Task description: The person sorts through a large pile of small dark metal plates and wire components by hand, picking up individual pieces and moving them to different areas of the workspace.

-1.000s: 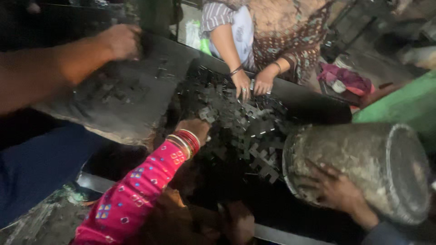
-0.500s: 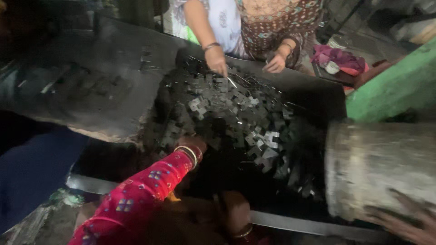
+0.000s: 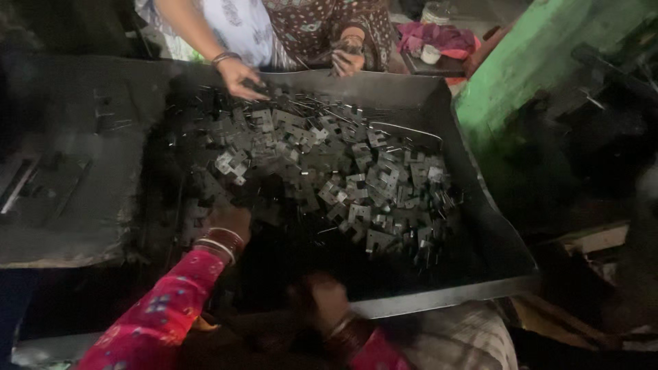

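Head view: flat, dark, notched metal pieces (image 3: 322,171) heaped in tray (image 3: 480,226). Left hand (image 3: 229,223), 7 o'clock, buried; right hand (image 3: 319,301), 6 o'clock; grip of both cannot be told.

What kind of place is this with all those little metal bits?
Probably a small metal workshop. A big dark metal tray holds a heap of small stamped metal pieces, several people sort them by hand, and a green machine frame stands beside it.

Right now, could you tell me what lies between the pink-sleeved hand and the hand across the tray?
In the head view, a heap of small metal pieces fills the tray between them.
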